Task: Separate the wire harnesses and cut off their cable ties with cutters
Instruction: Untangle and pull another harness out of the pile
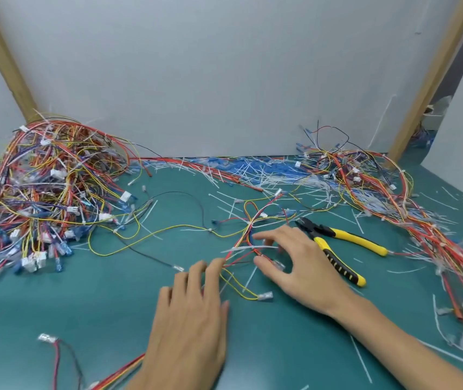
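Head view: a wire harness [248,230] at the middle of the table [106,305] is touched by the flat left hand [190,313] and the wide-spread right hand [300,263]. The cutters [337,246] lie just beside the right hand, jaws pointed far-left and handles near-right.

Cutters [337,243] lie right of the harness [250,235], between two wire piles [44,187].

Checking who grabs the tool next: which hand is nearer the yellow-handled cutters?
Right. The right hand lies just left of the cutters, almost touching their handles; the left hand rests flat on the mat, farther left.
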Motion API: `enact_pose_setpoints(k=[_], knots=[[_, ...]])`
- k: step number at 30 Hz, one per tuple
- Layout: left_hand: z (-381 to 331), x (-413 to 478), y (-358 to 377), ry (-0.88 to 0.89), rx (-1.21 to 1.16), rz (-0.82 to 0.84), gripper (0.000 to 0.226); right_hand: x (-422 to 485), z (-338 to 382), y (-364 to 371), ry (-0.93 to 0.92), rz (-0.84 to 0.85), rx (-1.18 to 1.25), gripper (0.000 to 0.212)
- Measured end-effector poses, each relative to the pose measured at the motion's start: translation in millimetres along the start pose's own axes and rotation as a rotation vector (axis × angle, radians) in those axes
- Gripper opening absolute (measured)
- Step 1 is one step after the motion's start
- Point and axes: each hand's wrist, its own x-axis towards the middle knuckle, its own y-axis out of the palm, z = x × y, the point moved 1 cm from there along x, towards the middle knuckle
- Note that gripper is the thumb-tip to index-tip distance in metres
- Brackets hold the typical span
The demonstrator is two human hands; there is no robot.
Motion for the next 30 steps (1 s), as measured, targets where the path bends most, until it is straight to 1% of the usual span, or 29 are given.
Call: enact_pose_setpoints(k=[1,3,4,5,7,9,10,11,12,14,15,16,18,19,20,22,23,25,27,30], knots=[[7.5,4.6,5.5,0.019,-0.051,0.028,0.05,1.7,-1.5,1.9,0.005,0.036,-0.016,0.032],[26.3,18.1,9.5,0.076,-0.174,0.04,0.069,6.3,-4.6,2.5,0.007,0.091,-0.014,0.028],[36.8,23.2,11.0,0.099,-0.222,0.06,0.073,8.4,-4.7,1.1,0.009,0.089,0.01,0.024],[43.0,29.8,9.2,0.158,-0.238,0.07,0.072,9.7,-4.8,-0.4,0.014,0.077,0.017,0.018],[53.1,44.8,6.5,0.292,-0.196,0.041,0.062,10.5,-5.8,-3.1,0.037,0.047,-0.023,0.009],[58.9,59.0,4.2,0.396,-0.153,-0.027,0.045,11.2,-7.9,-5.3,0.088,0.021,-0.019,0.008],[60.2,63.6,3.5,0.422,-0.147,-0.073,0.04,12.2,-9.4,-5.9,0.104,0.003,0.026,0.01],[62.3,65.9,4.6,0.433,-0.155,-0.115,0.039,14.1,-9.4,-7.1,0.117,-0.011,0.074,0.012],[64.7,66.0,5.8,0.437,-0.165,-0.145,0.044,16.0,-9.6,-7.7,0.121,-0.02,0.119,0.012],[69.0,64.6,9.9,0.46,-0.181,-0.185,0.06,17.1,-9.5,-7.5,0.108,0.001,0.119,0.011],[69.7,63.6,11.8,0.466,-0.188,-0.184,0.064,15.4,-8.5,-6.1,0.086,0.022,0.075,0.013],[68.6,63.0,11.8,0.464,-0.193,-0.186,0.063,13.5,-7.5,-3.8,0.06,0.045,0.022,0.015],[65.7,63.8,10.2,0.448,-0.199,-0.198,0.053,11.5,-6.2,-0.6,0.038,0.078,-0.067,0.007],[65.8,65.3,9.4,0.431,-0.204,-0.206,0.047,11.3,-5.8,-0.1,0.043,0.07,-0.073,0.009],[66.5,66.9,8.0,0.389,-0.216,-0.21,0.044,11.3,-6.8,0.0,0.055,0.048,-0.036,0.012],[70.7,69.0,6.5,0.286,-0.259,-0.198,0.049,12.6,-10.2,-1.4,0.118,0.009,0.167,0.008],[73.3,69.8,6.1,0.246,-0.274,-0.189,0.053,13.4,-11.9,-2.6,0.151,0.013,0.281,0.004],[75.0,70.1,5.3,0.214,-0.29,-0.161,0.055,13.1,-14.9,-4.2,0.203,0.039,0.432,0.008],[74.7,69.0,5.1,0.212,-0.311,-0.137,0.059,13.2,-17.8,-4.6,0.236,0.042,0.498,0.013],[73.5,65.7,3.4,0.218,-0.321,-0.118,0.066,11.5,-18.9,-4.7,0.252,-0.043,0.491,0.007]])
